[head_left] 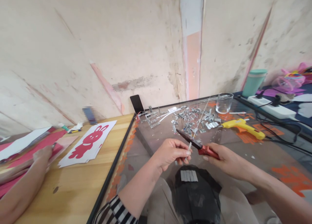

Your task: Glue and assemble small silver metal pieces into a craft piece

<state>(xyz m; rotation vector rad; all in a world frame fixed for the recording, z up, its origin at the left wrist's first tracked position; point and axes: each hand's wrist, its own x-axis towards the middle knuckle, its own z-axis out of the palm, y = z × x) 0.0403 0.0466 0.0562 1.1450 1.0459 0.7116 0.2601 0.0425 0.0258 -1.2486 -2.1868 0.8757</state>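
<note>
My left hand [174, 152] is pinched on a thin whitish strip [201, 118], which slants up and away above the glass tabletop. My right hand [225, 159] grips red-handled scissors [198, 147], their dark blades pointing left and crossing the strip just above my left fingertips. Whether the blades touch the strip, I cannot tell. Below both hands, several flat silvery-grey pieces [189, 176] sit in a row on a black surface [198, 194]. Beyond the scissors lies a scatter of small silvery pieces [190, 116].
A yellow glue gun [243, 126], a drinking glass [224, 103] and a white power strip [271, 107] with black cables are on the right. At the back stands a black phone [136, 103]. Left, another person's hands [44, 154] work by red paper and a rabbit cutout [89, 141].
</note>
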